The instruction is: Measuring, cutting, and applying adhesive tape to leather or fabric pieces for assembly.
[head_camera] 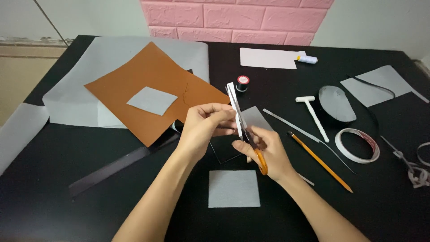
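Narrow white strip of stiff paper (234, 107), standing nearly upright at the centre of the frame, is pinched near its lower part by the left hand (207, 125) while the right hand (264, 150) works orange-handled scissors (255, 150) against its lower end; both hands are clenched on what they hold. The scissor blades are mostly hidden behind the fingers, so the cut itself is hard to make out.

Beneath them spreads a matte black tabletop (45, 179). At upper left lies a large pale grey sheet (80, 89), overlaid by a tan, leather-like sheet (152, 89) bearing a small grey square (151, 100). A long dark ruler (116, 168) slants across the lower left, partly covered by the left forearm. Another grey square of fabric-like material (234, 188) lies flat at lower centre.

To the right sit a grey oval sole-shaped piece (337, 104), a roll of double-sided tape (357, 145), an orange pencil (320, 162), a white T-shaped tool (313, 112) and a small spool of black thread (242, 82) with a red top.
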